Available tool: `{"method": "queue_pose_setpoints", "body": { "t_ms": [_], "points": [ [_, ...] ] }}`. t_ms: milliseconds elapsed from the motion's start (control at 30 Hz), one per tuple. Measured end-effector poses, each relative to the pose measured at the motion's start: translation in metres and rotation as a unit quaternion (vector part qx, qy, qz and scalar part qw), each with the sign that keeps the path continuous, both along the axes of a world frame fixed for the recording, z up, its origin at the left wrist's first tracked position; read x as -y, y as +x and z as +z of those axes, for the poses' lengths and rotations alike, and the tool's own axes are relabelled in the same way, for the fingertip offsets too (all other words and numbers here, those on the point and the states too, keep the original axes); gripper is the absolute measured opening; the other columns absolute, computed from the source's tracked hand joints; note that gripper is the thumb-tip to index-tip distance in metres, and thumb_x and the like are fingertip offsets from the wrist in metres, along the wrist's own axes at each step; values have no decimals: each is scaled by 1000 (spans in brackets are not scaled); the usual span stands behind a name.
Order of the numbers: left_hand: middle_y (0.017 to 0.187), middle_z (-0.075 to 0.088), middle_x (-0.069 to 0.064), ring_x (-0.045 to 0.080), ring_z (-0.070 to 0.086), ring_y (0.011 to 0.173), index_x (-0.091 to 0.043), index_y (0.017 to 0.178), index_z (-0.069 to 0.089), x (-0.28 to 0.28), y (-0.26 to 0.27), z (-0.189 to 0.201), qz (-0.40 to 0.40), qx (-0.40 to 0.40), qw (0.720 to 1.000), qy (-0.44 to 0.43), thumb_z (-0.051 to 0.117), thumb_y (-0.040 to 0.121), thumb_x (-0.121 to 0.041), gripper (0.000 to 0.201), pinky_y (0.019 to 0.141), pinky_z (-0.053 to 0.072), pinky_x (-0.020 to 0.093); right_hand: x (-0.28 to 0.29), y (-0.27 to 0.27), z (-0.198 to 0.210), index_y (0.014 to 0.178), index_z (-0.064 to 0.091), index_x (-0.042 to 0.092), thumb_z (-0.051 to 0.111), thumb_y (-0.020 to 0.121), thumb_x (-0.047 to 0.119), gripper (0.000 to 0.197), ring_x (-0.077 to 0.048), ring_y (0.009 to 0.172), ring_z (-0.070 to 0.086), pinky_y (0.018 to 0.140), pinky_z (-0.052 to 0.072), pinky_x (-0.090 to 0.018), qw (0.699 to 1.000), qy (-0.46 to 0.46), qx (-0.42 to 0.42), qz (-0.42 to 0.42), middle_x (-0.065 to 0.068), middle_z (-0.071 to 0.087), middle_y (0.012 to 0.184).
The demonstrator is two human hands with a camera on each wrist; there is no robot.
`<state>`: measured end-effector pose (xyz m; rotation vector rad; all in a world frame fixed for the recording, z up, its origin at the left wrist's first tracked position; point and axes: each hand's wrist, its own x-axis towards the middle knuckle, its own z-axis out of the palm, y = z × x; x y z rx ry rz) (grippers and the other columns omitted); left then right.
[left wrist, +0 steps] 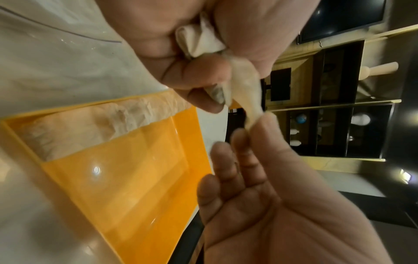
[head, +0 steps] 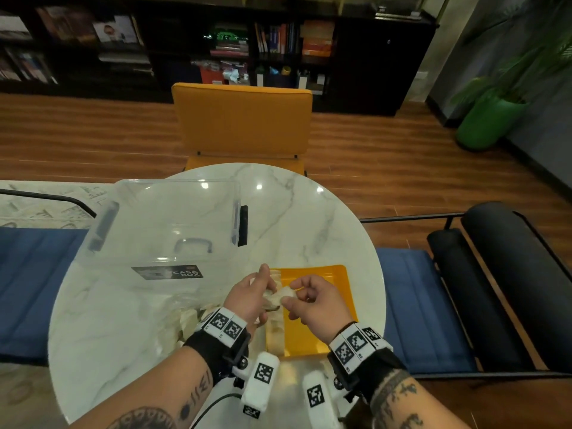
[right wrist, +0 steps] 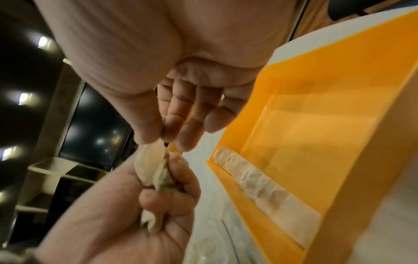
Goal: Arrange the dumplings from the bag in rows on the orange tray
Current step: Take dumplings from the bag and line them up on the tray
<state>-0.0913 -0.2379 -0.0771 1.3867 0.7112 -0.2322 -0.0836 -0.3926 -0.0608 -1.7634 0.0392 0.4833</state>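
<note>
Above the orange tray's [head: 322, 305] left edge, my left hand [head: 263, 292] grips a small clump of pale dumplings [left wrist: 199, 37]. My right hand [head: 294, 294] pinches one dumpling [head: 286, 294] of that clump between thumb and fingers. In the left wrist view this dumpling [left wrist: 244, 84] stretches between the two hands. A single row of dumplings [head: 275, 332] lies along the left wall of the tray [left wrist: 135, 178]; the right wrist view shows the same row [right wrist: 267, 192]. The clear bag [head: 185, 317] with more dumplings lies left of the tray, partly hidden by my left wrist.
A clear plastic storage box [head: 167, 224] with a dark label stands on the round marble table [head: 294, 218], behind the bag. An orange chair [head: 241, 122] stands at the far side. Dark padded seats flank the table on the right.
</note>
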Motion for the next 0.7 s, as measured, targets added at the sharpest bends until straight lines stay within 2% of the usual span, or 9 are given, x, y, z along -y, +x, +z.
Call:
{"method": "queue_pose_setpoints", "body": {
  "t_ms": [133,233,267,367,400,467,533,633,700],
  "points": [
    [71,58,3,14,49,47,-15,87,68,-5,-4,0,6,44,999,0,52,95,-53,42,43,28,20,8,5,5,106,62,15,73,88,15,21,-15,63,64,55,45,-25,989,107,-63,-77,-2,64,76],
    [69,58,3,18,47,49,-28,94,70,-7,-8,4,-54,103,993,22,64,92,-38,11,41,28,20,8,9,6,98,62,14,69,90,19,12,-15,59,61,53,41,-25,954,210,-177,-122,-1,66,75],
    [68,57,2,18,47,49,-31,100,69,-8,-8,6,-80,120,989,33,68,91,-30,9,40,29,19,9,10,5,97,62,14,69,91,20,11,-15,58,60,53,40,-25,946,222,-200,-121,-1,65,74],
    [62,53,-3,11,45,45,-32,113,65,-6,-7,8,-125,159,977,62,70,89,-16,29,35,33,17,7,10,2,95,61,14,68,90,23,13,-14,55,58,52,40,-25,948,211,-227,-73,-1,64,71],
    [61,53,-3,11,45,44,-30,111,66,-6,-6,8,-125,168,975,68,70,90,-17,25,35,33,17,7,10,1,96,61,13,69,90,24,15,-13,54,58,51,39,-24,949,203,-233,-56,-1,64,69],
    [59,55,-2,16,46,47,-20,94,69,-8,-4,6,-121,165,976,77,72,88,-25,9,37,33,17,6,9,-3,96,60,12,69,90,27,18,-14,52,55,51,38,-25,950,188,-247,-37,-1,61,66],
    [56,53,-3,17,46,47,-10,81,65,-12,-3,2,-128,159,973,108,72,88,-27,20,40,36,20,7,10,-5,98,61,10,67,92,35,26,-16,53,53,53,38,-27,958,154,-241,-32,-2,59,67],
    [56,50,-4,11,45,51,-7,76,64,-15,-1,-2,-156,145,965,156,73,85,-37,32,52,40,27,10,13,-8,105,69,18,58,95,47,32,-15,73,58,65,45,-26,992,13,-129,-11,4,63,83],
    [52,48,-7,11,45,52,-15,69,62,-18,0,-8,-173,132,960,174,70,77,-44,32,57,41,33,11,13,-10,107,71,23,62,94,42,25,-11,90,65,78,49,-25,999,-9,-45,25,9,72,93]
  ]
}}
